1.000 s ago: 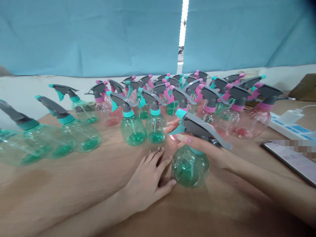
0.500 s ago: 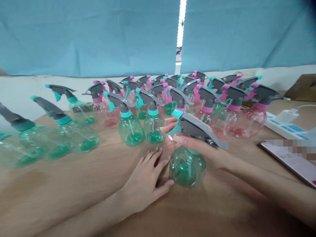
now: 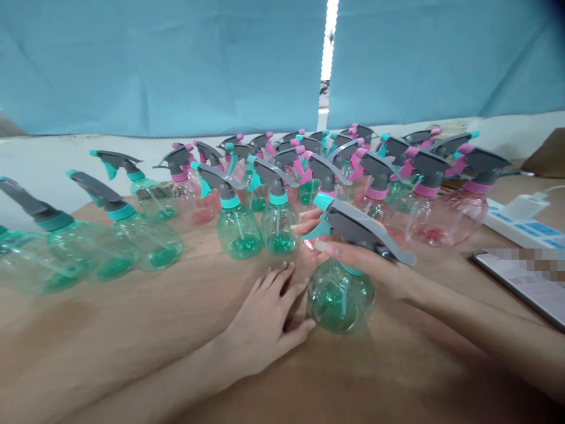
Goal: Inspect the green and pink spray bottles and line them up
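Note:
A green spray bottle (image 3: 341,300) with a grey and turquoise trigger head stands upright on the table in front of me. My right hand (image 3: 366,259) is around its neck, just under the trigger head, with the thumb on the near side and the other fingers partly hidden behind. Flat on the tabletop to the left lies my left hand (image 3: 265,318), fingers spread and holding nothing. Its thumb tip is close beside the bottle's base; whether they touch I cannot tell. Two green spray bottles (image 3: 241,231) stand just beyond the left hand.
Several pink spray bottles (image 3: 454,215) and green ones crowd the back of the wooden table (image 3: 145,330). More green bottles (image 3: 156,244) stand at left. On the right are a phone (image 3: 521,288), a white power strip (image 3: 525,227) and a brown box (image 3: 547,156). A blue curtain hangs behind.
The whole scene has shifted slightly to the right in view. Both hands keep nearly the same pose, and the bottle stays under my right hand.

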A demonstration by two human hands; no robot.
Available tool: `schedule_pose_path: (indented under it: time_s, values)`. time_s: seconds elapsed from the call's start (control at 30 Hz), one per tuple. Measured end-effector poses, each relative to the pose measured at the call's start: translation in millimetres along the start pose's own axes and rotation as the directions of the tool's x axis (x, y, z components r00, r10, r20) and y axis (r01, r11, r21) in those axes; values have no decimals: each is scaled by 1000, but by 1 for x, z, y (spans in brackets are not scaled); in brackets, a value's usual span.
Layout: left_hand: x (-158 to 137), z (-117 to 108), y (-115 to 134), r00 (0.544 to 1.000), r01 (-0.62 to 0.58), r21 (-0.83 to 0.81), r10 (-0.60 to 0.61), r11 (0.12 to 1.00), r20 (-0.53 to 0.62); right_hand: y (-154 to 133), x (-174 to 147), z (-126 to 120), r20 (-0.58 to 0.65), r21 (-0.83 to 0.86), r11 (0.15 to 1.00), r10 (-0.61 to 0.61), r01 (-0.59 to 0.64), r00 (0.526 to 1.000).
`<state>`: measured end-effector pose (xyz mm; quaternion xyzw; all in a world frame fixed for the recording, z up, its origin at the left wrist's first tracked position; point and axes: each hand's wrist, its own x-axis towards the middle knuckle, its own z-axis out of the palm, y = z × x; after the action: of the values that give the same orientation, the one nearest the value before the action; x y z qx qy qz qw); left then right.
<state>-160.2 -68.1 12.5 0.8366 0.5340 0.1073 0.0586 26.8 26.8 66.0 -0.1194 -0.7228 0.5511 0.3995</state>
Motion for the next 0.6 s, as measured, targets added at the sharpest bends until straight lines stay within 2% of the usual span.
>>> schedule_pose_path:
  time_s: [0.43,0.6]
  values:
    - [0,0,1,1000,7,0,-7,1000,2,1,1,0,-11,32,999,43,-42,999]
    - [1,0,2,1000,15,10,-16,1000,13,2,1,-2,-16,-100,995,14,-16,1000]
